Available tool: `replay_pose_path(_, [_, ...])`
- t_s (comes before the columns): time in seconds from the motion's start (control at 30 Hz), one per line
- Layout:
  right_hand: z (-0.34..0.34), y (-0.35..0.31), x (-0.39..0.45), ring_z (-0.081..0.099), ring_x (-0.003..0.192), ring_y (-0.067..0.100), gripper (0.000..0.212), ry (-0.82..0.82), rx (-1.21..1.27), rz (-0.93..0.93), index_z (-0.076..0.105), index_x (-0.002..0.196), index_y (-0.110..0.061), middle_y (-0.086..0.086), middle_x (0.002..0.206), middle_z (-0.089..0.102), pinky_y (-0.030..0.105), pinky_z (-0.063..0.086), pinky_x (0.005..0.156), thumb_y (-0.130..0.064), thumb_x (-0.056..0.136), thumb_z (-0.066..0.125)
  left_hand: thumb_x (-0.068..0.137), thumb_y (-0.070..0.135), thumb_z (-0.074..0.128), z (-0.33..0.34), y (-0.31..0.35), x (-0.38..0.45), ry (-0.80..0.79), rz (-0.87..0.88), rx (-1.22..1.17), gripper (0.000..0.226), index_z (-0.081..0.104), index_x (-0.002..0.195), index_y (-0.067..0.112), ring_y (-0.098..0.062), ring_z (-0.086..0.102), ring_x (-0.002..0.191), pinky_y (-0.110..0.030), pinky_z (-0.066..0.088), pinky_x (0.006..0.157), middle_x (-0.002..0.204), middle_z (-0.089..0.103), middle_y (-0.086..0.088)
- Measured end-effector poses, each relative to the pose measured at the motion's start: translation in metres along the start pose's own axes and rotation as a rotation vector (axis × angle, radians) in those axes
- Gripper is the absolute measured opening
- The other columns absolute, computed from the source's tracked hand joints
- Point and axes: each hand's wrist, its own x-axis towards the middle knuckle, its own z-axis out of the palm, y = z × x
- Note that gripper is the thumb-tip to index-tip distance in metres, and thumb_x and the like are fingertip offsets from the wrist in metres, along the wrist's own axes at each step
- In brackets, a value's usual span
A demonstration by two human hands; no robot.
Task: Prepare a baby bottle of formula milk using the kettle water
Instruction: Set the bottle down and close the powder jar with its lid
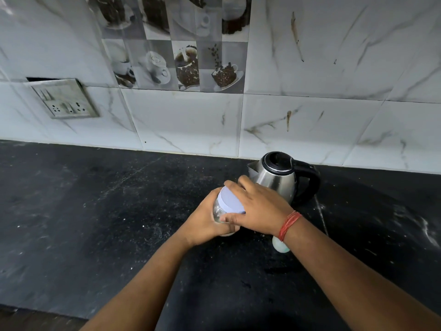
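While the left hand [205,223] grips the glass jar [218,210] to steady it, the right hand [257,209] clasps its lid [231,201], likely twisting; the kettle [276,176] stands at one o'clock, just behind.

There are two hands, a left hand [204,223] and a right hand [259,206]. There is one jar [220,207] with one lid [231,201]. There is one kettle [279,177] and one wall socket [65,101].

black counter [95,211], steel kettle [276,181], jar [220,211]
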Motion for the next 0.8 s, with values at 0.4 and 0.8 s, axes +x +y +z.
replay_pose_path(0.4, [-0.001, -0.009, 0.004, 0.067, 0.092, 0.025, 0.074, 0.113, -0.164, 0.071, 0.043, 0.135, -0.034, -0.002, 0.111, 0.058, 0.036, 0.047, 0.066, -0.081, 0.081, 0.026, 0.073, -0.001, 0.086, 0.015, 0.021, -0.003, 0.138, 0.047, -0.002, 0.066, 0.052, 0.116, 0.037, 0.000, 0.068, 0.094, -0.018, 0.055, 0.077, 0.109, 0.069, 0.004])
replay_pose_path(0.8, [0.020, -0.023, 0.009, 0.064, 0.104, 0.031, 0.082, 0.095, 0.023, 0.244, 0.034, 0.149, -0.028, 0.003, 0.130, 0.048, 0.040, 0.051, 0.079, -0.077, 0.085, 0.049, 0.069, 0.023, 0.091, 0.011, -0.003, 0.001, 0.153, 0.046, -0.057, 0.082, 0.040, 0.131, 0.041, -0.001, 0.063, 0.114, -0.025, 0.056, 0.088, 0.129, 0.058, 0.008])
